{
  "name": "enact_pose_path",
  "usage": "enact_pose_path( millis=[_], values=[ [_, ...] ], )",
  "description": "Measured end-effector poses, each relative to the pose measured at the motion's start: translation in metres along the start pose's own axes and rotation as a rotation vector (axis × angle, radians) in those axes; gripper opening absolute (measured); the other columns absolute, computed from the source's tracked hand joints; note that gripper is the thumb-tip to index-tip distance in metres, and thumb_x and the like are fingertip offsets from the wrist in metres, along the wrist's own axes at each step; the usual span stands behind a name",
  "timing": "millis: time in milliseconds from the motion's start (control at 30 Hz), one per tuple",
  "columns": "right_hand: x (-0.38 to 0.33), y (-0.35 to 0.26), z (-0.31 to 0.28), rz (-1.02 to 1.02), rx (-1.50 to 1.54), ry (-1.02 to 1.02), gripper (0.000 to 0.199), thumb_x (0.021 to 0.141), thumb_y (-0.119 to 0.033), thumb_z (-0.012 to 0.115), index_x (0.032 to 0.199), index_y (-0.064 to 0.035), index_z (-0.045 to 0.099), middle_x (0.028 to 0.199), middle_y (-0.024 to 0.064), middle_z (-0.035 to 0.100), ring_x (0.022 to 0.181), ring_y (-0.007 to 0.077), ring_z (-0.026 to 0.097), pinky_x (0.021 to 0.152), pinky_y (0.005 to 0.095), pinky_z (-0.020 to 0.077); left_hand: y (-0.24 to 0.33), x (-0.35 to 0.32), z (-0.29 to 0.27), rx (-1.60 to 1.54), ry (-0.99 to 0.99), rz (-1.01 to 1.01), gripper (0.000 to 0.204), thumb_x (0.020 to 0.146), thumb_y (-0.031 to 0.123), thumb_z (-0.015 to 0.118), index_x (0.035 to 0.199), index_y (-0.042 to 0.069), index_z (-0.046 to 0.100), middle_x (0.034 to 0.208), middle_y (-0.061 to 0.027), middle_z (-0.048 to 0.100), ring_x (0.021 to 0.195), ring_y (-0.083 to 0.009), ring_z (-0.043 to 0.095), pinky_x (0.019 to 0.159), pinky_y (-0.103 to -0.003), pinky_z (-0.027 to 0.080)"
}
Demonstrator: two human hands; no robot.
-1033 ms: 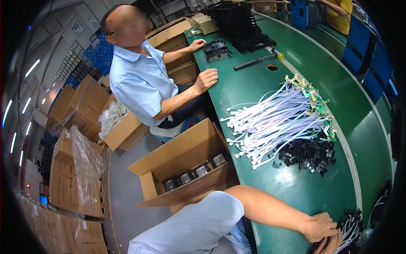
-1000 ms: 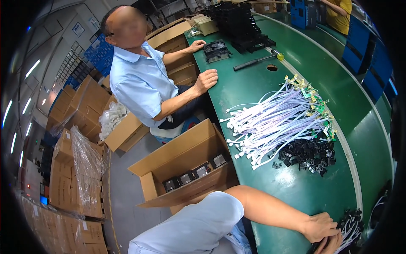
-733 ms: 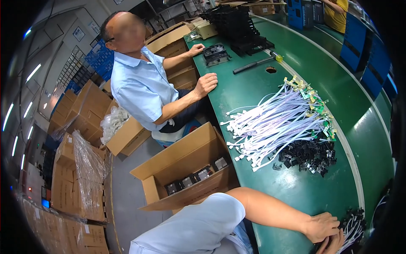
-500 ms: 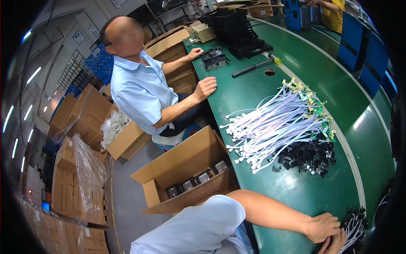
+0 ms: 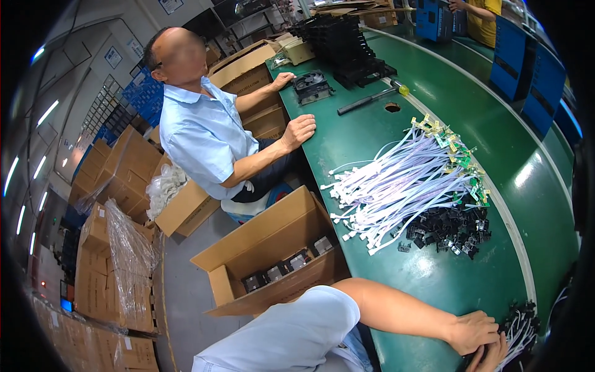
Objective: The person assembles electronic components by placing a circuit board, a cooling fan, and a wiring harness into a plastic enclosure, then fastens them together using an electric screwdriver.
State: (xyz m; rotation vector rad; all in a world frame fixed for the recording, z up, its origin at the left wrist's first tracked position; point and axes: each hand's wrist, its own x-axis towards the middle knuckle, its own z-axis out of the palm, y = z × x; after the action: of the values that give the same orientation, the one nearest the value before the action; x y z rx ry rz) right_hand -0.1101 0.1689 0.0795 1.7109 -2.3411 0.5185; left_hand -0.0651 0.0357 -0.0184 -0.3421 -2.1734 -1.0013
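Observation:
At the lower right, my left hand (image 5: 475, 332) is bent over the table with its fingers curled downward and closed. My right hand (image 5: 494, 354) meets it from below, only its fingers showing, closed against the left one. Whatever they grip is hidden between them. Right beside the hands lies a bundle of white cables with black ends (image 5: 521, 332). Farther up the table is a large spread of white cables (image 5: 403, 186) with small green and yellow boards at their right ends. A heap of small black plastic clips (image 5: 449, 229) sits just below it.
A person in a light blue shirt (image 5: 201, 136) sits at the table's left edge. An open cardboard box (image 5: 273, 242) holding dark parts stands beside the table. A screwdriver (image 5: 372, 99), a black fan (image 5: 312, 85) and stacked black frames (image 5: 338, 46) lie farther off.
The view has shifted very slightly. My hands stay together in the same spot, and nothing on the table has visibly moved.

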Motion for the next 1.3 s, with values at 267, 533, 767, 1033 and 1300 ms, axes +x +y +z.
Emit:
enact_pose_path(
  millis=[267, 533, 767, 1033, 1300],
  values=[
    [0.0023, -0.0018, -0.0005, -0.008, -0.006, 0.008, 0.021, 0.086, -0.012, 0.064, 0.101, 0.0027, 0.064, 0.102, 0.0199, 0.065, 0.104, 0.0384, 0.058, 0.095, 0.0474, 0.0419, -0.0021, -0.0007, 0.003, 0.005, -0.008, 0.003, 0.023, 0.065, 0.017, 0.063, 0.084, 0.007, 0.053, 0.079, -0.008, 0.051, 0.075, -0.0283, 0.051, 0.059, -0.039, 0.037],
    [0.0037, -0.0023, -0.0012, -0.006, 0.011, 0.001, 0.019, 0.087, -0.01, 0.064, 0.101, 0.0028, 0.064, 0.102, 0.0194, 0.065, 0.104, 0.0369, 0.059, 0.096, 0.0468, 0.0425, -0.0004, -0.0001, -0.0014, -0.002, -0.014, 0.007, 0.024, 0.066, 0.017, 0.063, 0.085, 0.007, 0.053, 0.08, -0.0083, 0.05, 0.075, -0.0283, 0.051, 0.06, -0.039, 0.038],
    [0.003, -0.0021, -0.0009, -0.031, -0.013, 0.023, 0.02, 0.086, -0.01, 0.064, 0.101, 0.0032, 0.063, 0.101, 0.0197, 0.065, 0.103, 0.0367, 0.06, 0.095, 0.0466, 0.0429, -0.0017, 0.0, 0.0005, -0.018, -0.013, 0.012, 0.023, 0.066, 0.017, 0.062, 0.085, 0.006, 0.053, 0.081, -0.0087, 0.051, 0.076, -0.0288, 0.051, 0.061, -0.039, 0.038],
    [0.0022, -0.0009, -0.0001, -0.018, 0.011, -0.003, 0.021, 0.088, -0.012, 0.062, 0.102, 0.0027, 0.063, 0.103, 0.0196, 0.064, 0.104, 0.038, 0.058, 0.095, 0.048, 0.0414, -0.0013, -0.001, 0.0004, -0.02, -0.014, -0.004, 0.023, 0.065, 0.016, 0.062, 0.084, 0.006, 0.052, 0.081, -0.0088, 0.051, 0.077, -0.0289, 0.051, 0.061, -0.039, 0.038],
    [-0.0014, 0.0031, 0.0018, 0.001, -0.006, -0.017, 0.021, 0.089, -0.014, 0.06, 0.103, 0.0021, 0.063, 0.104, 0.0192, 0.064, 0.106, 0.0379, 0.057, 0.098, 0.0486, 0.039, 0.0002, 0.0002, 0.0, 0.004, -0.026, -0.006, 0.025, 0.064, 0.016, 0.063, 0.086, 0.007, 0.053, 0.081, -0.0082, 0.05, 0.078, -0.0281, 0.051, 0.061, -0.039, 0.038]
  ],
)
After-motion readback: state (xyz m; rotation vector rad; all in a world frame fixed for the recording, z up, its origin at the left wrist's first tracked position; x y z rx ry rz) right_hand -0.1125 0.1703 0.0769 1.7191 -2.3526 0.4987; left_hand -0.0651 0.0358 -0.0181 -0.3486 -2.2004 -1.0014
